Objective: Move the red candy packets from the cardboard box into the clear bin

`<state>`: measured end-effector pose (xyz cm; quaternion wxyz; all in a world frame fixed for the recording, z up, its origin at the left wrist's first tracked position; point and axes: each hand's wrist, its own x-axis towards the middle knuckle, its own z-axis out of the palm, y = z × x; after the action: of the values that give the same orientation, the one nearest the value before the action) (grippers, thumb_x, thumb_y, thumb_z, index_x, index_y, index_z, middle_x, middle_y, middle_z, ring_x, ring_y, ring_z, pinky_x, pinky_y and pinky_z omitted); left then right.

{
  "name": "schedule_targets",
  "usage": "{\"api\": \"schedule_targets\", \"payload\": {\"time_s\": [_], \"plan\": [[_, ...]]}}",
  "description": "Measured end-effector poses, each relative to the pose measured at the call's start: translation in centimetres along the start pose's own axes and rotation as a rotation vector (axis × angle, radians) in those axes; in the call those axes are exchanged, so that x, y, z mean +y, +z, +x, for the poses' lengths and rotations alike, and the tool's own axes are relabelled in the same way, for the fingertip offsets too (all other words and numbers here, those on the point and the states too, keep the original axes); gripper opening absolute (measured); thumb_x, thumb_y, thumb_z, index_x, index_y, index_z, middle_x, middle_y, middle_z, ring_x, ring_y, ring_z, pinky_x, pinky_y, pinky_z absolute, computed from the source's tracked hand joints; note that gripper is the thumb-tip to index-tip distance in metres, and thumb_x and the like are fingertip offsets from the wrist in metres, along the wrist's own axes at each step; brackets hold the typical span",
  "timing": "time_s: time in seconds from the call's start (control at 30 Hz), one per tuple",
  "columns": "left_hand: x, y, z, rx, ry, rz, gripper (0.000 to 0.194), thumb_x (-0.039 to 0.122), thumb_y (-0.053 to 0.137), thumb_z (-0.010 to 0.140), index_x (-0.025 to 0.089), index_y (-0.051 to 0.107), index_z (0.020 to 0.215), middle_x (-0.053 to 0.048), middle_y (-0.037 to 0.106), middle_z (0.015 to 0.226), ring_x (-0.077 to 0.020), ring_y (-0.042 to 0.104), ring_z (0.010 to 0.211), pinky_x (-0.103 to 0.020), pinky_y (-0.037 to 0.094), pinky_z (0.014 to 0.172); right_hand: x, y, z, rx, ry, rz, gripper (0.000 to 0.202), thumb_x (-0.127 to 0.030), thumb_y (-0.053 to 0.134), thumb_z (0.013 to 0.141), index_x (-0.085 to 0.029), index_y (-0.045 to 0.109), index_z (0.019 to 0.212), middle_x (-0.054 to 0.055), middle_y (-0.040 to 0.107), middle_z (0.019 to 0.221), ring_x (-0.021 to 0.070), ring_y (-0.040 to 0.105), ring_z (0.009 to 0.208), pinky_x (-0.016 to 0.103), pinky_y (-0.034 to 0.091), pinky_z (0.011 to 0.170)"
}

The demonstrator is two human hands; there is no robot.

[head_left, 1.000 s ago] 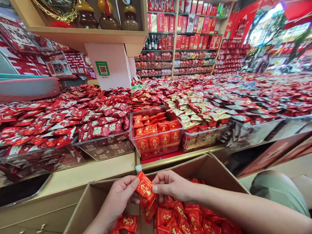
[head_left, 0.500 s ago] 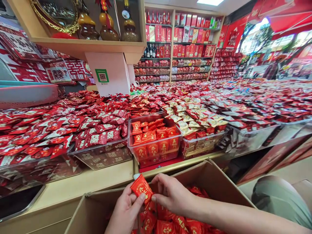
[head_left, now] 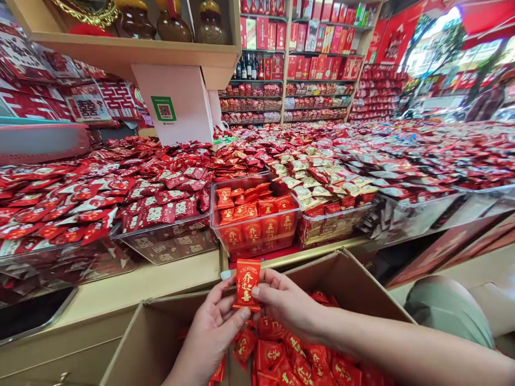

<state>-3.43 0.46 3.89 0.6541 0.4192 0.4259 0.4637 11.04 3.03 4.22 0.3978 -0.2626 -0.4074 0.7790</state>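
Observation:
A red packet with gold characters (head_left: 248, 284) stands upright between my hands, above an open cardboard box (head_left: 137, 332). My left hand (head_left: 217, 319) holds its lower left side, thumb at the bottom corner. My right hand (head_left: 285, 300) pinches its right edge with thumb and fingers. Inside the box lie several loose red packets (head_left: 298, 354) of the same look. Just beyond, a clear plastic bin (head_left: 257, 236) contains rows of similar red packets.
Bins of dark red packets (head_left: 169, 238) and gold packets (head_left: 333, 222) flank the clear bin. A white box with a QR code (head_left: 177, 107) stands behind. A cabinet (head_left: 137, 48) overhangs the back left. Someone's knee (head_left: 446, 311) is at the right.
The packet has turned from tilted to upright and facing me. My right hand has closed on its right edge. The view has tipped slightly downward.

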Motion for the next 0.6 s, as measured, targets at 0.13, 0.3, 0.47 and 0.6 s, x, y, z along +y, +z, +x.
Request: {"api": "schedule_targets", "payload": {"time_s": [0.13, 0.3, 0.47, 0.6], "plan": [[0.3, 0.3, -0.1, 0.057, -0.035, 0.048, 0.037, 0.017, 0.062, 0.066, 0.018, 0.047, 0.1, -0.006, 0.07, 0.084, -0.0182, 0.064, 0.074, -0.022, 0.048, 0.059, -0.1, 0.4, -0.1, 0.068, 0.065, 0.021, 0.024, -0.025, 0.058, 0.067, -0.014, 0.047, 0.086, 0.001, 0.056, 0.072, 0.0073, 0.052, 0.058, 0.023, 0.039, 0.058], [0.4, -0.1, -0.1, 0.111, -0.08, 0.094, 0.039, 0.018, 0.065, 0.062, 0.015, 0.053, 0.1, -0.004, 0.071, 0.075, -0.0142, 0.063, 0.065, -0.018, 0.046, 0.053, 0.0, 0.3, 0.2, 0.145, 0.027, -0.161, 0.023, -0.033, 0.054, 0.07, -0.012, 0.051, 0.08, 0.001, 0.055, 0.07, 0.0063, 0.05, 0.056, 0.017, 0.033, 0.048], [0.2, -0.2, -0.1, 0.09, -0.084, 0.033, 0.036, 0.023, 0.067, 0.061, 0.015, 0.057, 0.094, -0.005, 0.071, 0.069, -0.0129, 0.061, 0.06, -0.017, 0.045, 0.05, 0.2, -0.4, 0.9, 0.144, -0.014, -0.201, 0.026, -0.037, 0.051, 0.072, -0.011, 0.047, 0.069, -0.002, 0.049, 0.055, 0.0039, 0.042, 0.046, 0.016, 0.029, 0.044], [0.1, -0.1, -0.4, 0.094, -0.044, -0.094, 0.041, 0.029, 0.07, 0.056, 0.018, 0.058, 0.093, -0.005, 0.07, 0.072, -0.0164, 0.062, 0.059, -0.022, 0.046, 0.05, 0.0, -0.6, 1.2, 0.132, -0.201, -0.316, 0.028, -0.032, 0.053, 0.072, -0.018, 0.036, 0.088, -0.005, 0.049, 0.06, 0.0056, 0.043, 0.051, 0.017, 0.031, 0.047]]}}
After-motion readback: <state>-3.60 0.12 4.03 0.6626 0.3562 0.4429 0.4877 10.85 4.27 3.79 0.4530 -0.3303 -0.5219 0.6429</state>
